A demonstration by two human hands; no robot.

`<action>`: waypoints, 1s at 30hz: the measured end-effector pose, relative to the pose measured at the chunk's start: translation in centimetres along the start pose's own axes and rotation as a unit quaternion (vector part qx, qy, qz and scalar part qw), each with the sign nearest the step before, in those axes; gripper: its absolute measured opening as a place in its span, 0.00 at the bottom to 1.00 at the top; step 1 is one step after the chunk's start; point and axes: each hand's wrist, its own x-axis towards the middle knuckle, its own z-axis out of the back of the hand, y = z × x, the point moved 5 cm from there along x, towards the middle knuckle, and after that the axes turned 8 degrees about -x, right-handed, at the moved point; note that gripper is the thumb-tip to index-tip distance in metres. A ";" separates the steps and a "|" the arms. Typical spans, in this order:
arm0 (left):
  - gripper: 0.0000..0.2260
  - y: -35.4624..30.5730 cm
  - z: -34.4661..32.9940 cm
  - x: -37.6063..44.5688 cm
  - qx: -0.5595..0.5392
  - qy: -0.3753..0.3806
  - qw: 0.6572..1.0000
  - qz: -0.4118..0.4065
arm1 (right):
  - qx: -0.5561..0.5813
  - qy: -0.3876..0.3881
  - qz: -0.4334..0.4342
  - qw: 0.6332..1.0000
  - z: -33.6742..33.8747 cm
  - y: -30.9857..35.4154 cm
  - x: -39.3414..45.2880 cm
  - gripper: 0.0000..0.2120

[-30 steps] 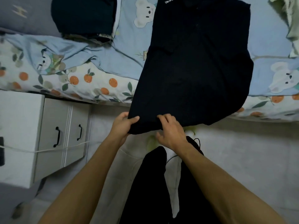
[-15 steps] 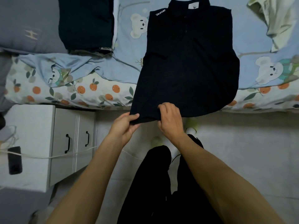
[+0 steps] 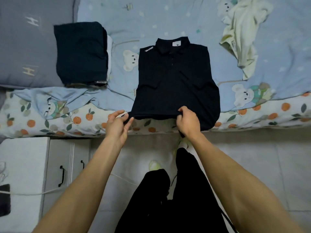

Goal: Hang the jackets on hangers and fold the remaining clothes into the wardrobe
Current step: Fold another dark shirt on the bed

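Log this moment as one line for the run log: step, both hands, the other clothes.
step: folding polo shirt on bed | left hand: pinches hem | right hand: grips hem | folded dark garment at left | cream garment unfolded

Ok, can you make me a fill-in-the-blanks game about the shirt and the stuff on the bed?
1. Both hands, left hand and right hand, pinch the ____ edge of the dark shirt.
2. The shirt lies on the ____.
3. The folded clothes lie to the shirt's ____.
4. The bedsheet shows cartoon ____.

Missing words: bottom; bed; left; bears
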 end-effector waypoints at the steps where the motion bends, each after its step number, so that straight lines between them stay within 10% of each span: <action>1: 0.09 -0.6 -1.1 0.5 0.005 0.003 1.000 -0.003 | 0.094 0.030 -0.023 0.995 0.5 0.1 0.9 0.09; 7: 0.19 -3.7 -7.5 6.1 -0.008 0.060 0.998 0.030 | 0.108 0.035 0.099 0.989 4.5 1.0 9.3 0.14; 14: 0.17 -7.5 -16.1 12.8 0.396 0.059 0.901 -0.166 | 0.037 -0.024 0.115 0.992 5.9 2.4 19.4 0.12; 18: 0.03 -8.7 -19.9 17.7 0.397 0.053 0.897 -0.186 | 0.131 0.038 0.020 0.990 5.0 3.2 25.2 0.10; 30: 0.04 -8.2 -29.8 38.1 0.291 0.053 0.944 -0.144 | 0.097 -0.015 0.031 0.995 -0.5 4.8 45.5 0.12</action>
